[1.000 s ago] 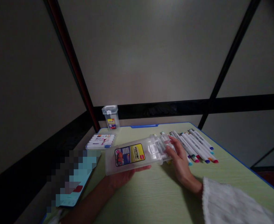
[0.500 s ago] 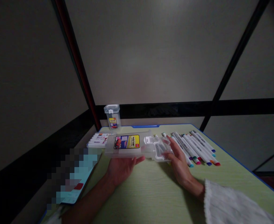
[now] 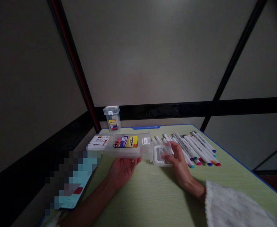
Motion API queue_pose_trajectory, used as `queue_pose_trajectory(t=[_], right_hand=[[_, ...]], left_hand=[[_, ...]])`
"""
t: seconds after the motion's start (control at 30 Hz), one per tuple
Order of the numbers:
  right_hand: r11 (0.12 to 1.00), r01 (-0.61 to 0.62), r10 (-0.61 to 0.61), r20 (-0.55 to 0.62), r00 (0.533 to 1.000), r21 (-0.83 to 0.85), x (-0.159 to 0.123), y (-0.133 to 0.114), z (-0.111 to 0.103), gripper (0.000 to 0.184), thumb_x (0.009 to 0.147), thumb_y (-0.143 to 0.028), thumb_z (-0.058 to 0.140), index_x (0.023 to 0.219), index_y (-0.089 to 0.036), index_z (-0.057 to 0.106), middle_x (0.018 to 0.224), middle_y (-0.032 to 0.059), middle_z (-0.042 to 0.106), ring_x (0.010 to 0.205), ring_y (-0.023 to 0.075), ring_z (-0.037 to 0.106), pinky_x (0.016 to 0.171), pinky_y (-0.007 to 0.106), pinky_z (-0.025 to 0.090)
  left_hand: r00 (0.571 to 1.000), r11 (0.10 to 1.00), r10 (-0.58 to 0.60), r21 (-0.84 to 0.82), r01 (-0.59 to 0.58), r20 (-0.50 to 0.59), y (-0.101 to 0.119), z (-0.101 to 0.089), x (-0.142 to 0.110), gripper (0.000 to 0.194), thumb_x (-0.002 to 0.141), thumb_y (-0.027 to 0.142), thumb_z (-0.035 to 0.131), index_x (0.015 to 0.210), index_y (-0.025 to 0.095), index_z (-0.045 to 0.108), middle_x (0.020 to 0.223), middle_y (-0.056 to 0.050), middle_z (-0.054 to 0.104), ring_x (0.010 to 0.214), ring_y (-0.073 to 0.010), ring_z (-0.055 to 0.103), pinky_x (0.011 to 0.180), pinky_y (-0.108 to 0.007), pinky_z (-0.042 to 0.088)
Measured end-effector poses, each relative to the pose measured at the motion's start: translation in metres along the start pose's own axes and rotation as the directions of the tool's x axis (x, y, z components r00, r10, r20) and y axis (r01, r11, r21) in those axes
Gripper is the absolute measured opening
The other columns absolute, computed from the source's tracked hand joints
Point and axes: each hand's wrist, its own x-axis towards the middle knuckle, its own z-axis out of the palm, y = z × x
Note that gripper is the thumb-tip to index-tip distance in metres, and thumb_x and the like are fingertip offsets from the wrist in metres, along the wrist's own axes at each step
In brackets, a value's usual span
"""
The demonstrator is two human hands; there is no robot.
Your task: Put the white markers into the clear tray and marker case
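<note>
A clear plastic marker case [image 3: 129,150] with a yellow and blue label lies sideways in the air above the table. My left hand [image 3: 123,172] holds it from beneath, fingers partly hidden behind it. The hinged lid [image 3: 158,156] with its moulded handle hangs open at the case's right end. My right hand [image 3: 180,167] pinches that lid at its right side, fingers closed on it. No markers show inside the case. Loose white markers [image 3: 194,148] with coloured ends lie just behind and to the right of my right hand.
A second clear case [image 3: 113,119], lid shut, stands upright at the back left. A packet of white markers [image 3: 97,143] lies in front of it. A flat device with a light-blue, blurred screen [image 3: 72,198] lies at the left edge of the green table [image 3: 150,201].
The lid has turned further open, its handle side now facing me more. The case has shifted slightly left with both hands still on it, and the view has moved a little.
</note>
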Motion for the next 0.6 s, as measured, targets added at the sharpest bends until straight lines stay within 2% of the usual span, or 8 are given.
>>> queue_pose_trajectory(t=[0.13,0.27,0.37,0.47,0.6], right_hand=[[1.000,-0.012,0.011,0.043,0.999,0.024,-0.005,-0.005,0.002,0.034,0.066,-0.020,0.052,0.097,-0.029,0.041,0.101,-0.0010,0.051,0.068,0.0145,0.053,0.058,0.027,0.041],[1.000,-0.001,0.001,0.077,0.997,0.008,-0.011,-0.013,0.005,0.033,0.069,-0.023,0.054,0.099,-0.028,0.040,0.091,-0.0019,0.051,0.067,0.0141,0.051,0.057,0.026,0.042],[0.999,0.001,0.003,0.105,0.994,-0.040,-0.015,-0.016,0.006,0.030,0.071,-0.025,0.054,0.098,-0.026,0.042,0.081,-0.0024,0.049,0.065,0.0141,0.049,0.056,0.025,0.041],[0.998,0.018,-0.009,0.134,0.991,-0.061,-0.017,-0.018,0.007,0.022,0.072,-0.026,0.054,0.091,-0.025,0.043,0.079,-0.0021,0.048,0.064,0.0142,0.048,0.055,0.026,0.042],[0.999,0.014,-0.008,0.158,0.987,-0.039,-0.018,-0.019,0.009,0.018,0.071,-0.027,0.056,0.085,-0.024,0.044,0.084,-0.0012,0.049,0.063,0.0137,0.048,0.055,0.027,0.044]], left_hand=[[0.999,1.000,-0.015,-0.003,0.015,-0.031,0.001,-0.001,-0.001,0.041,0.087,0.013,0.028,0.126,0.014,0.044,0.100,-0.013,0.066,0.077,-0.0149,0.066,0.064,-0.019,0.053],[0.992,1.000,-0.014,-0.016,0.012,-0.125,0.002,-0.005,0.000,0.039,0.088,0.015,0.026,0.121,0.012,0.048,0.094,-0.013,0.068,0.068,-0.0147,0.067,0.058,-0.020,0.054],[0.983,0.999,-0.004,-0.032,-0.002,-0.185,0.002,-0.008,0.001,0.037,0.088,0.013,0.026,0.114,0.012,0.053,0.083,-0.010,0.069,0.061,-0.0134,0.066,0.054,-0.020,0.054],[0.985,0.999,-0.003,-0.043,-0.004,-0.175,0.001,-0.008,0.001,0.037,0.086,0.011,0.026,0.111,0.011,0.053,0.076,-0.010,0.068,0.051,-0.0110,0.062,0.047,-0.018,0.052],[0.989,0.999,0.001,-0.051,-0.009,-0.147,0.001,-0.002,0.001,0.039,0.086,0.011,0.026,0.119,0.012,0.047,0.080,-0.011,0.068,0.044,-0.0093,0.059,0.044,-0.017,0.051]])
